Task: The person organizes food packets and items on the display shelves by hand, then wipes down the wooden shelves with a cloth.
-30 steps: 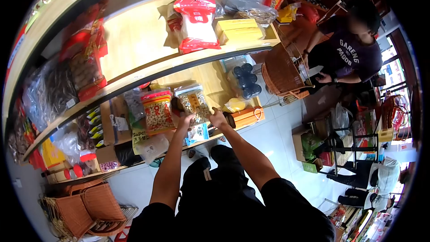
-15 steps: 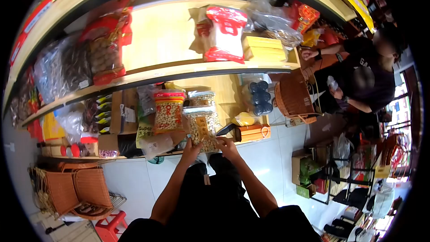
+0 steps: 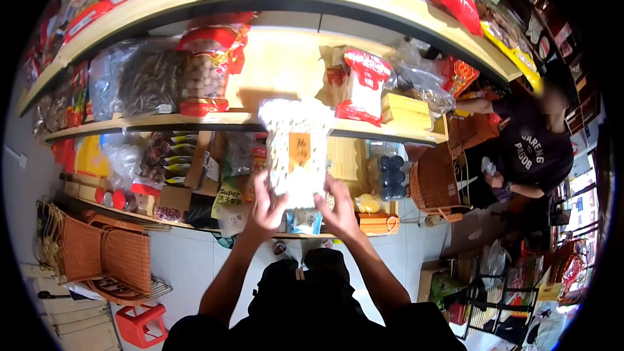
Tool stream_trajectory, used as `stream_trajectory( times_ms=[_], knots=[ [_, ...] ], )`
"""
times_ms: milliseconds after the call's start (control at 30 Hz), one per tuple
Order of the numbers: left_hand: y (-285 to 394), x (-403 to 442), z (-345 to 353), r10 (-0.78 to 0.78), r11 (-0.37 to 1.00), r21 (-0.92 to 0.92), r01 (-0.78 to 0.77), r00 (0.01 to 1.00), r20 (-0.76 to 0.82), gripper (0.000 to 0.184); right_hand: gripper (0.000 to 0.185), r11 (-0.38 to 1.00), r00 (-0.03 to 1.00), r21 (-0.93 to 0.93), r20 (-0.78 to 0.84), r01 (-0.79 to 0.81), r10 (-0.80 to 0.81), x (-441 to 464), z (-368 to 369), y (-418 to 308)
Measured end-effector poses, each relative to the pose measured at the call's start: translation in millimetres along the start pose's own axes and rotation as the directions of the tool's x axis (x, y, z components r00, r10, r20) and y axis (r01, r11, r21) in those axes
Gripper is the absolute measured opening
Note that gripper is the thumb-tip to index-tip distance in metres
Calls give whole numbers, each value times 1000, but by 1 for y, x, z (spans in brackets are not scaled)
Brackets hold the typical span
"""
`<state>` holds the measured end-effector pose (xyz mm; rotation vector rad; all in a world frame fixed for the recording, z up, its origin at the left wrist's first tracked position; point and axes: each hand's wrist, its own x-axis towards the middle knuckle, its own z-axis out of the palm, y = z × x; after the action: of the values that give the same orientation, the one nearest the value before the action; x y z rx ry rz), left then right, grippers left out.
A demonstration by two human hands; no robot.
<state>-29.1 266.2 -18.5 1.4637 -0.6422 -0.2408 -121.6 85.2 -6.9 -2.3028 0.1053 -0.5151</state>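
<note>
A clear bag of pale nuts or beans [image 3: 298, 156] with an orange label is held upright in front of the shelves, its top bright with glare. My left hand [image 3: 265, 208] grips its lower left side. My right hand [image 3: 338, 208] closes on its lower right side. Behind the bag runs the edge of the middle shelf [image 3: 247, 119]. Just below it, a blue-and-white packet [image 3: 304, 222] shows between my hands. A red-and-white bag [image 3: 364, 88] stands on the middle shelf to the right.
Yellow boxes [image 3: 406, 112] and a bag of round brown items [image 3: 207, 78] sit on the middle shelf. Dark round items [image 3: 392, 177] lie lower right. A person in a dark shirt [image 3: 536, 136] stands right, beside a wicker basket [image 3: 434, 179]. A red stool [image 3: 142, 325] is lower left.
Both hands have raised the bag from the lower shelf to in front of the middle shelf. The view has shifted, and more of the top shelf shows.
</note>
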Motion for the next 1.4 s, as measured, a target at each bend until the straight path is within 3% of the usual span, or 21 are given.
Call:
stream_trajectory(
  times_ms=[33,67,100,133,200,333,433,467,533,667,800,867,933,967,1033,1167,1267,1333,1400],
  knots=[
    [6,22,0,26,994,-102,-29,999,-36,59,54,990,999,138,-52,-3,10,19,4,4],
    [10,43,-4,14,1000,-26,-14,1000,-14,59,53,962,995,273,-98,-2,30,39,8,6],
    [25,61,-2,-45,998,-49,43,999,-22,60,53,897,991,437,-85,-58,106,59,10,6],
    [33,80,2,-6,998,-63,3,998,-56,60,53,841,982,529,-72,-112,176,76,4,-6],
    [23,118,-4,40,997,67,-34,996,-81,56,54,844,979,530,-110,-88,171,112,7,5],
    [-4,177,-10,-63,987,139,80,990,-125,51,51,969,967,187,-168,-159,191,155,6,14],
    [-47,214,-11,-68,983,163,81,994,-87,55,41,962,964,129,-87,-240,252,175,3,12],
    [-57,223,-12,-113,969,216,124,992,-62,58,41,963,964,125,-90,-237,249,180,6,23],
    [-70,234,-13,-157,949,272,161,987,-36,62,37,989,987,126,-125,-83,99,189,13,44],
    [-71,247,-14,-260,922,317,222,962,83,68,34,991,976,13,-167,-137,137,198,27,57],
    [-72,250,-9,-218,898,400,181,975,46,64,39,972,965,-169,-230,-165,124,201,41,60],
    [-69,249,-11,-183,731,668,141,983,-6,60,51,932,967,-280,-173,-230,187,197,45,54],
    [-46,240,-7,-240,712,673,199,970,-33,56,61,898,976,-386,-132,-211,172,193,48,61],
    [-41,238,-6,-229,680,712,176,973,-21,56,61,897,973,-381,-133,-225,188,189,50,64],
    [-39,235,-5,-195,635,764,114,981,16,56,68,905,987,-420,-158,-70,3,179,46,66],
    [-30,227,-5,-174,581,812,51,983,63,61,71,913,996,-408,-94,-28,-11,168,39,68],
    [-40,231,-2,-236,543,835,91,970,49,66,76,886,992,-462,-83,45,-94,154,37,71],
    [-33,232,-4,-314,531,839,116,947,68,68,74,895,999,-446,-25,20,-34,136,28,60],
    [-41,232,-7,-223,556,830,54,971,87,71,70,915,996,-395,-4,83,-92,110,20,65]
  ],
)
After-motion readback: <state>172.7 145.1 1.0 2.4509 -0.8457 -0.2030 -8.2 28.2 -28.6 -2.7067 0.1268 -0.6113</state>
